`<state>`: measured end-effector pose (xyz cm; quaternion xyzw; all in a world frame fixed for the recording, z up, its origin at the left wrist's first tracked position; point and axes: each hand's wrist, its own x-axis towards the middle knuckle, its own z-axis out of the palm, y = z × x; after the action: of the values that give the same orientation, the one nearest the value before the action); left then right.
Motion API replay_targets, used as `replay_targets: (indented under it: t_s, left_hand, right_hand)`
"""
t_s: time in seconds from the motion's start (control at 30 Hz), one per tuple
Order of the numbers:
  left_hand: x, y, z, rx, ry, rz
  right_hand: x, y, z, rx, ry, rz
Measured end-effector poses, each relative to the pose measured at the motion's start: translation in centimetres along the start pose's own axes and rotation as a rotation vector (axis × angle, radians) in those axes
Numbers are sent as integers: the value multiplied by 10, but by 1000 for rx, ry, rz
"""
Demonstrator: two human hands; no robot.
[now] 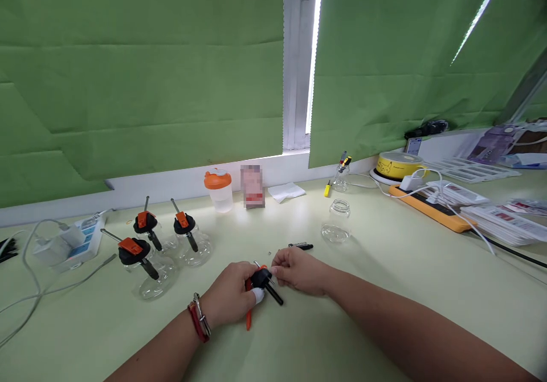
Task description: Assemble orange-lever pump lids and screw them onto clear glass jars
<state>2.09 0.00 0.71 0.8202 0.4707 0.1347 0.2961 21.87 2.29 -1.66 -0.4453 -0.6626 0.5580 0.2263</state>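
Observation:
My left hand [233, 292] is closed around a black bottle-top [260, 278] with an orange part, a thin metal rod and a black tube pointing down to the right. A white covering wraps the tip of its thumb. My right hand [299, 269] has its fingers pinched together at the right side of the bottle-top; anything between them is hidden. Below my left hand an orange lever-like piece [248, 319] sticks out. Just behind my right hand lie a small black piece with a spring [301, 246] and tiny loose bits. An open glass bottle [337, 231] stands farther right.
On the left stand three glass bottles [199, 251] with black and orange tops. Behind them is a white power strip [88, 242] with cables. An orange-lidded cup [221, 197], a tissue [286, 192], a jar of screwdrivers [341, 178] and an orange power strip [431, 208] line the back.

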Motion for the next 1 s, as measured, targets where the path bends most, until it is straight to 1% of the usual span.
replay_targets:
  t_s: [0.07,0.13,0.2,0.27,0.33,0.4,0.43,0.47,0.53,0.6,0.63,0.67,0.77,0.87,0.93,1.0]
  left_hand:
    - [-3,5,0,0,-84,63]
    - [-6,10,1,18,-161,150]
    - [-8,16,2,47,-210,218]
    - [-10,19,2,74,-251,267]
    - [-11,20,1,72,-301,310]
    - [-12,19,-1,57,-343,335]
    - [-12,19,-2,48,-350,328]
    - [-12,18,-3,36,-353,306]
    - [-13,17,-7,5,-349,226]
    - [-13,14,-10,-31,-336,145]
    - [-13,11,-12,-45,-326,117]
    - [-12,9,-14,-51,-310,96]
    - [-9,0,-17,-45,-238,33]
    - [-4,-8,-15,-46,-127,-36]
    - [-2,-11,-12,-92,-70,-51]
    - [-1,-11,-9,-173,-47,-44]
  right_hand:
    - [-3,-2,-2,35,-18,-31]
    - [-5,-3,-2,20,-52,-48]
    - [-5,-4,0,19,-96,-15]
    - [-4,-5,3,92,-96,46]
    - [-1,-6,4,191,2,37]
    - [2,-7,5,193,149,-71]
    - [4,-6,6,121,204,-147]
    - [5,-5,6,-7,232,-225]
    - [8,-1,9,-369,218,-346]
    - [12,2,12,-689,165,-399]
    - [13,4,13,-780,144,-399]
    - [14,5,13,-821,134,-390]
    - [13,3,14,-778,167,-389]
    - [5,-3,13,-629,219,-383]
    - [-1,-5,14,-453,195,-307]
    - [-4,-6,14,-253,144,-202]
